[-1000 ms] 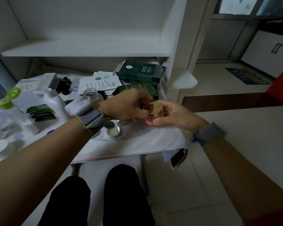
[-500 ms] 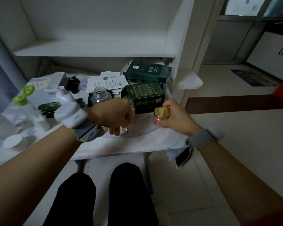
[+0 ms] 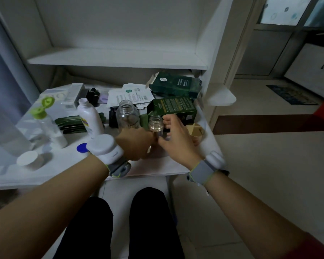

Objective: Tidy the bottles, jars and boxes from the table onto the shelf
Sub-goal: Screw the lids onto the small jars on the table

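Note:
A small clear open bottle (image 3: 155, 124) stands near the table's front right. My right hand (image 3: 178, 137) curls round it, thumb by its neck and fingers at its base. My left hand (image 3: 135, 144) is curled just left of the bottle, and a shiny silver cap (image 3: 149, 148) shows under its fingers. A gold-capped jar (image 3: 195, 130) sits on the table behind my right hand, free of both hands. Above the table the white shelf (image 3: 116, 59) is bare.
On the table (image 3: 151, 168) are a larger clear bottle (image 3: 127, 116), a white bottle (image 3: 89, 116), a green-capped bottle (image 3: 45, 118), a white-lidded jar (image 3: 28, 159), a blue cap (image 3: 81, 147), two green boxes (image 3: 173, 109) (image 3: 176, 86), dark sachets (image 3: 69, 124) and paper leaflets (image 3: 131, 94).
My right hand set the gold-capped jar down on the table and moved left to the small clear bottle. My left hand drew back from the jar and closed beside that bottle.

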